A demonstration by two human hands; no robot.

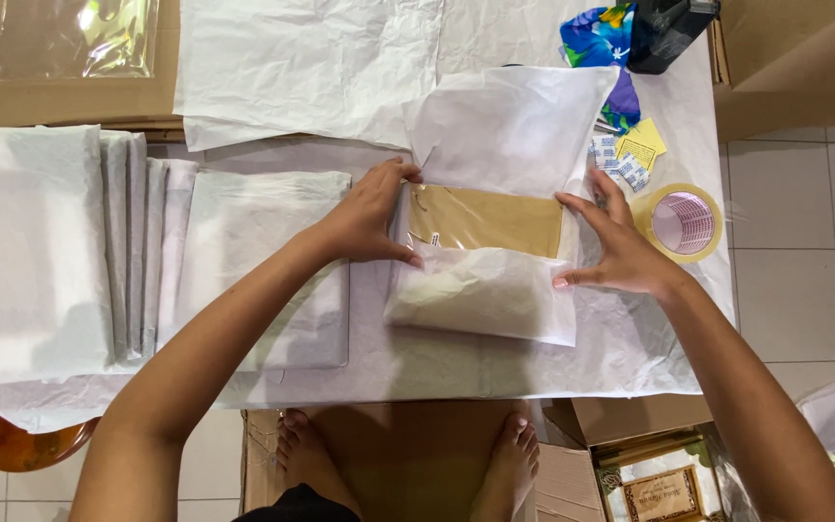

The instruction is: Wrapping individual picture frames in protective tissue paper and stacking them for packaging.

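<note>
Flat brown packet (485, 220): left hand (371, 215) and right hand (619, 253), grips open, pressing white tissue wrap (495, 290) edges flat, keeping folds in place.

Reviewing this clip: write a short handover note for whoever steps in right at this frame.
Left hand: open, pressing the left edge of the brown flat item.
Right hand: open, holding its right edge.
Item sits mid-table on white tissue paper.
Done: tissue folded over the bottom and top; wrapped stack at left.
Left: middle band still bare; tape roll lies unused at right.
</note>
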